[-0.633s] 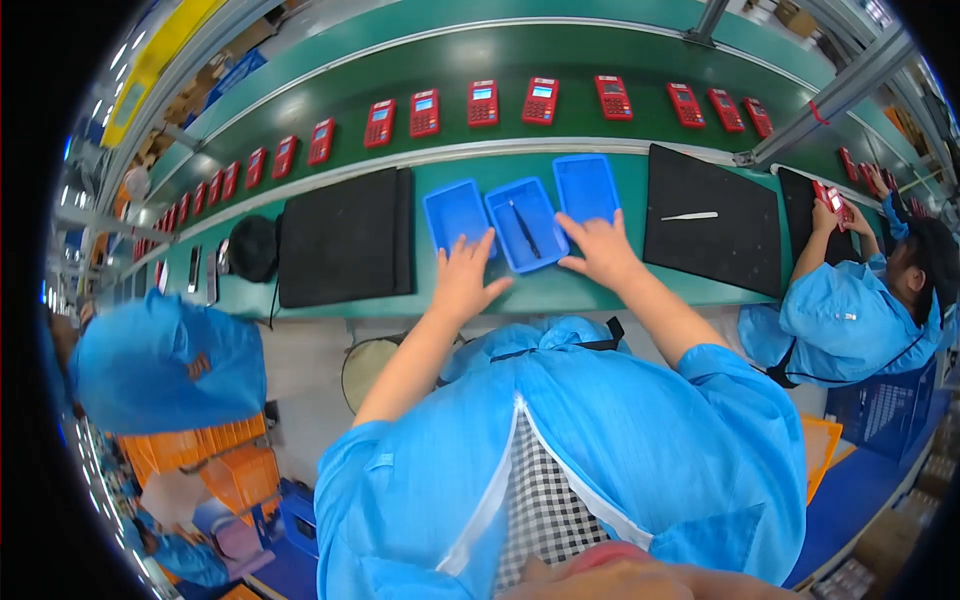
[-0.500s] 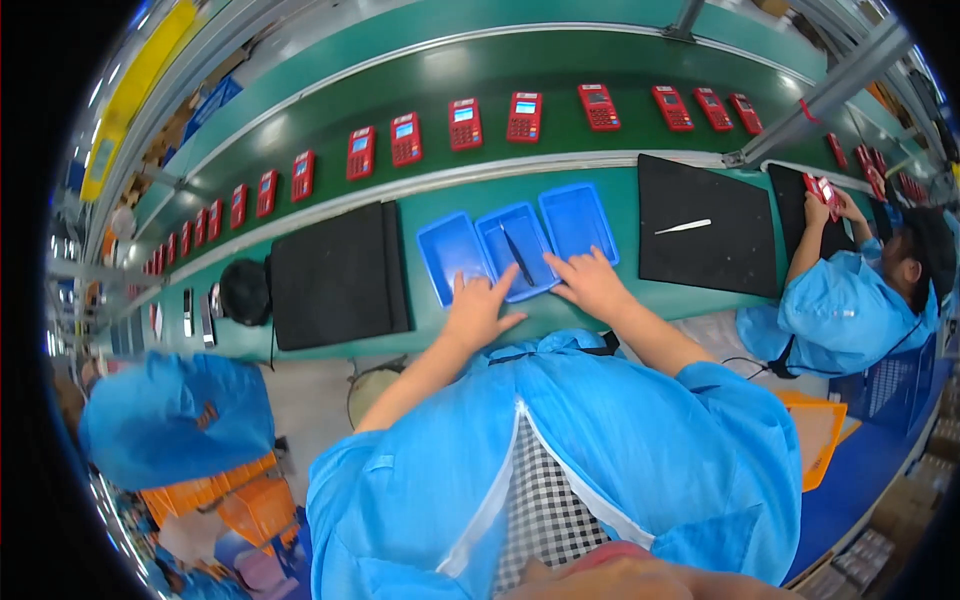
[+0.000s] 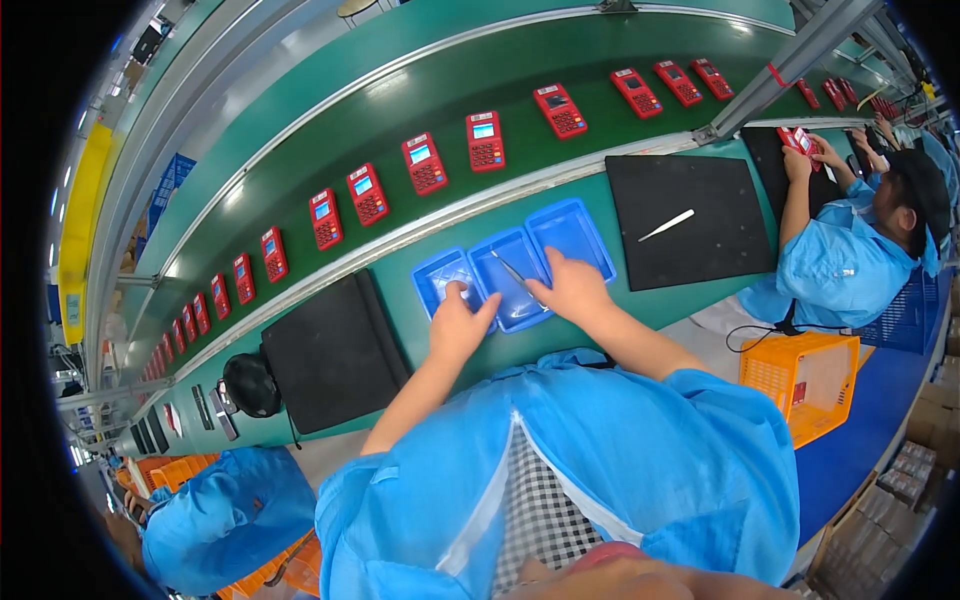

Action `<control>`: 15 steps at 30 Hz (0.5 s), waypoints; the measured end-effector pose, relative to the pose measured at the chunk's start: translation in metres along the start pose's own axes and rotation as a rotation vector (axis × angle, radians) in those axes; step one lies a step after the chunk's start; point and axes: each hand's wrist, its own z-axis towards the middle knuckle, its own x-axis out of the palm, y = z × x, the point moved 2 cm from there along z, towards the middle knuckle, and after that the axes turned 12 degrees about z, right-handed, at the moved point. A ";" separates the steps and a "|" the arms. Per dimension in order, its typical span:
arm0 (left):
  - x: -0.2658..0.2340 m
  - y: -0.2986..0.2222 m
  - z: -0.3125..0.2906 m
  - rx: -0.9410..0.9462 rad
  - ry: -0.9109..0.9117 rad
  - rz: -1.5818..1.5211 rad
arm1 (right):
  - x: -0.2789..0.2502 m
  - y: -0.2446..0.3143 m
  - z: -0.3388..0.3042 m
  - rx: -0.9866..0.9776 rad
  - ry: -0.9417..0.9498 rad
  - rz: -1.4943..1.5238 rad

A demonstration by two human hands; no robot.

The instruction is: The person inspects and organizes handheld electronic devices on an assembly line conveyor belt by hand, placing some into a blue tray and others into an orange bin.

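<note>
Left hand: the person's bare left hand (image 3: 458, 328) is over the near end of the left tray, thumb and index finger spread apart, the thumb reaching toward the middle tray.
Right hand: the bare right hand (image 3: 578, 290) is over the near right part of the middle tray, its thumb at the lower end of the tool; whether the fingers grip it, I cannot tell.
Tool: a slender, dark grey, pointed tool (image 3: 515, 270) slants across the middle tray, its tip toward that tray's far left corner.
Trays: three blue rectangular plastic trays, the left tray (image 3: 432, 285), middle tray (image 3: 520, 250) and right tray (image 3: 575, 235), sit side by side near the front edge of the green desk (image 3: 398, 285).
Mats: a black flat left mat (image 3: 325, 345) lies on the desk left of the trays; a black flat right mat (image 3: 690, 190) lies right of them, bearing a white, thin, pointed implement (image 3: 668, 224).
Belt: beyond the desk's far edge, a dark green belt (image 3: 450, 92) carries a row of red handheld terminals with keypads (image 3: 486, 142).
Neighbour: off to the right, a co-worker in a blue smock (image 3: 830, 285) holds a red device (image 3: 800, 142).
Basket: an orange plastic basket (image 3: 770, 372) stands below the desk's front edge, to the right.
</note>
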 end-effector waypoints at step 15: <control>0.042 -0.042 0.036 0.058 0.215 0.040 | -0.019 -0.030 0.008 0.180 -0.025 -0.004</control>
